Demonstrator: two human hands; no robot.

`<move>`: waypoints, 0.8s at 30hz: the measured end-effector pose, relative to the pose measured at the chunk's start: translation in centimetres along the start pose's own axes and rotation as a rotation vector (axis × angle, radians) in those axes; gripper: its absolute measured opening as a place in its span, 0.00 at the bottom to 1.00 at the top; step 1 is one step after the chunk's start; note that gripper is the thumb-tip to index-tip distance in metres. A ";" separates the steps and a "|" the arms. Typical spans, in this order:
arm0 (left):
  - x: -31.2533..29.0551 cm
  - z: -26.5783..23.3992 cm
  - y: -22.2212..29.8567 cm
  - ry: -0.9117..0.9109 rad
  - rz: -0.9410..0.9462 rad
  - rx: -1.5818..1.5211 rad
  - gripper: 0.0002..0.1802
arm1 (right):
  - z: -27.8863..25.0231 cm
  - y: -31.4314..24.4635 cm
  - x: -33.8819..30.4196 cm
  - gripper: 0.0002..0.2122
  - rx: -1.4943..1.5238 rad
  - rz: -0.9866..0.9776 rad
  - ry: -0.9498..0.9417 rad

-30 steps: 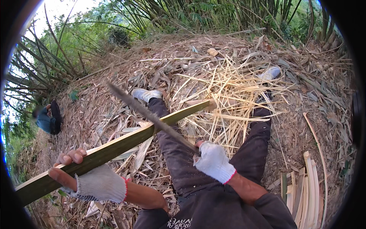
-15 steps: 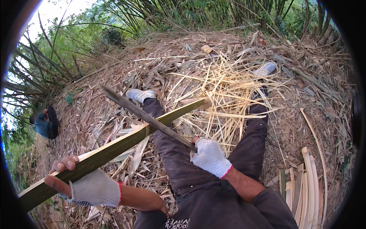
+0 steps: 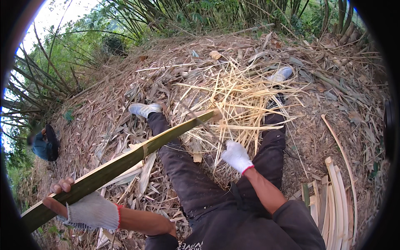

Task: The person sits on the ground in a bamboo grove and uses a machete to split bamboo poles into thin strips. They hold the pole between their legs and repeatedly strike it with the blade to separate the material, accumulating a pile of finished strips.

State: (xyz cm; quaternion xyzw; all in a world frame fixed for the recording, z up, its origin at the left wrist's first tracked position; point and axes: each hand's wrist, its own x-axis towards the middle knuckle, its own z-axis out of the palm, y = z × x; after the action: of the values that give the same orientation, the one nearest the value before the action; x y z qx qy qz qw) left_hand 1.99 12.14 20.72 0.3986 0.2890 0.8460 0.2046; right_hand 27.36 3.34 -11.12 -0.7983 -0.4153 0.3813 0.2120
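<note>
A long split piece of green bamboo (image 3: 104,176) slants from the lower left up toward the middle, its pale cut edge facing up. My left hand (image 3: 91,208), in a white glove with bare fingertips, is wrapped round its near end. The far end lies above my left trouser leg and close to a heap of thin pale bamboo shavings (image 3: 237,89). My gloved right hand (image 3: 236,156) is closed on the near end of a long dark knife (image 3: 209,129). The blade, smeared by motion, crosses the bamboo near its far tip. Whether it touches cannot be made out.
My legs are spread, with white shoes (image 3: 143,109) beside the shavings. Several split bamboo strips (image 3: 339,204) lie at the lower right. Dry leaves (image 3: 112,108) cover the slope. Another person (image 3: 44,143) sits at the far left; bamboo clumps (image 3: 208,14) stand behind.
My right hand has moved away from me and slightly right, carrying the knife from the bamboo's middle toward its far tip. My left hand keeps its hold; the whole view has shifted a little.
</note>
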 end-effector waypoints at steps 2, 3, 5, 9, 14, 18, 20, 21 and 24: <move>0.3 0.1 -0.4 -0.016 -0.018 -0.004 0.20 | 0.1 4.1 2.3 0.16 -0.086 0.065 0.048; 0.4 0.1 -0.4 -0.011 -0.005 -0.009 0.20 | 0.2 4.5 2.5 0.16 -0.105 0.079 0.048; 0.5 -0.2 -0.3 0.002 0.027 -0.001 0.20 | -0.2 3.3 2.0 0.16 -0.109 0.075 0.005; 0.1 0.8 -0.5 0.024 0.049 0.003 0.19 | 0.9 3.0 2.0 0.15 -0.145 -0.048 0.060; 0.4 1.0 -0.5 0.006 0.004 0.029 0.20 | 1.7 10.1 6.5 0.18 0.038 0.180 0.010; 0.7 1.1 -0.6 -0.022 -0.029 -0.029 0.23 | 3.5 11.9 7.6 0.15 0.205 0.126 0.027; 0.8 1.4 -0.5 -0.135 -0.048 -0.087 0.26 | 4.4 13.8 8.3 0.07 0.489 0.134 -0.095; 1.2 0.5 -0.1 -0.186 -0.053 -0.091 0.32 | 4.3 11.5 6.8 0.06 0.767 0.200 -0.153; 2.9 -1.2 0.4 -0.616 -0.187 -0.383 0.32 | 1.2 7.9 3.4 0.09 1.134 0.274 -0.261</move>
State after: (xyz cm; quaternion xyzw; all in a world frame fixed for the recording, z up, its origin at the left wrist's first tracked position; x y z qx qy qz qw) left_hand -0.74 13.09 21.98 0.5608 0.0856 0.7029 0.4290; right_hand 31.60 1.68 -18.46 -0.5534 -0.0629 0.6621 0.5014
